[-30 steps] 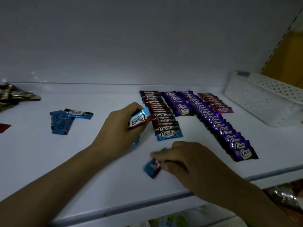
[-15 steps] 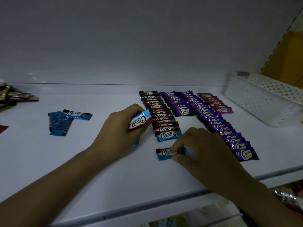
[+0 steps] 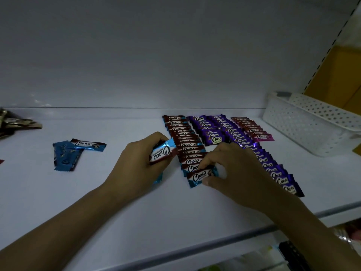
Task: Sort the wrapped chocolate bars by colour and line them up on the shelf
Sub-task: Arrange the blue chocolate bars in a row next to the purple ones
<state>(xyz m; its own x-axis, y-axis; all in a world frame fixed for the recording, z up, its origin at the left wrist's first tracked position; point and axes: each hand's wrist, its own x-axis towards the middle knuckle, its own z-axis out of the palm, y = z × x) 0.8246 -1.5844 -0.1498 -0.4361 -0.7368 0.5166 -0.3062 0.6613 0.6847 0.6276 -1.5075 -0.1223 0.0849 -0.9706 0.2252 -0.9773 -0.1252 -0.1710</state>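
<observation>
The right hand [image 3: 234, 173] pinches a blue bar [image 3: 199, 177] at the 6 o'clock end of the blue row [image 3: 185, 147] on the shelf [image 3: 97, 212], extending it; the left hand [image 3: 134, 171], at 9 o'clock, grips spare blue bars [image 3: 162, 154], apparently next in line.

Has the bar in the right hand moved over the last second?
Yes: the bar went away from the shelf edge, up to the blue row.

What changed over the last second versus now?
The right hand carried its pinched blue bar from near the front edge of the shelf back to the near end of the blue row, where it overlaps the last bar, still pinched. Unchanged: the left hand gripping its held bars beside the row, the loose blue bars, purple rows, pink row, basket.
</observation>
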